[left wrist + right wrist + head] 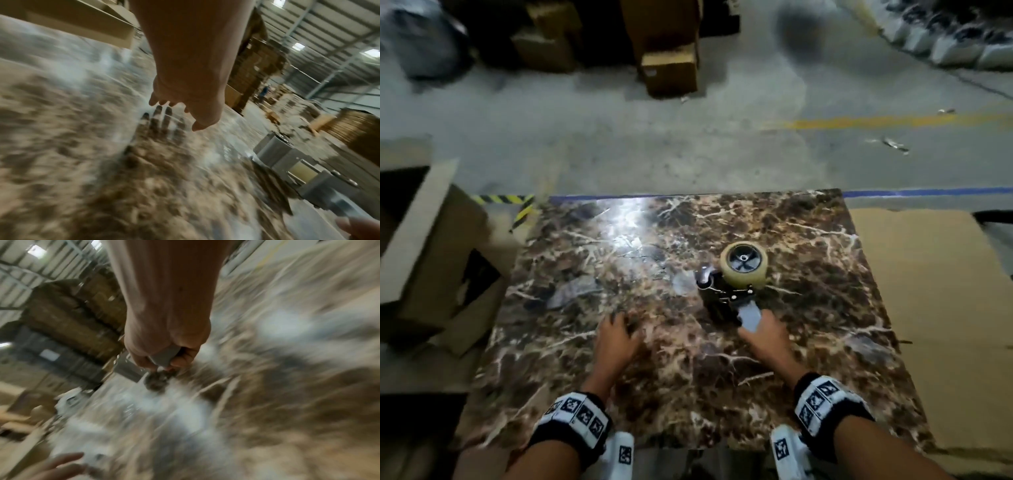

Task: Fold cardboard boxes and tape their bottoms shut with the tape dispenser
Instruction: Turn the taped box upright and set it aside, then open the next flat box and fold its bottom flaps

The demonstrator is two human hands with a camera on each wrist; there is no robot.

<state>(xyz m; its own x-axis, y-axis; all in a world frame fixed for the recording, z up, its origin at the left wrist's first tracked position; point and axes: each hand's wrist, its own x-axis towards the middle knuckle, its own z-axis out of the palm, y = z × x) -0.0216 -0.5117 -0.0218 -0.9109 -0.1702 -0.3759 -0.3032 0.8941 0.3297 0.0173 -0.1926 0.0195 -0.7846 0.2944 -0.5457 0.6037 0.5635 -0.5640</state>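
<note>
Marble counter (825, 308): right grip (763, 334) curled round dispenser (736, 284) handle; left grip (616, 337) spread, empty. Lift it level before fetching a box (431, 246).

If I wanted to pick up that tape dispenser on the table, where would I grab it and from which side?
By its grey handle, from the near side. The tape dispenser lies on the table with the handle pointing toward the person and the tape roll at the far end. The right hand already grips the handle that way. The metal end left of the roll probably carries the blade, so avoid it.
</note>
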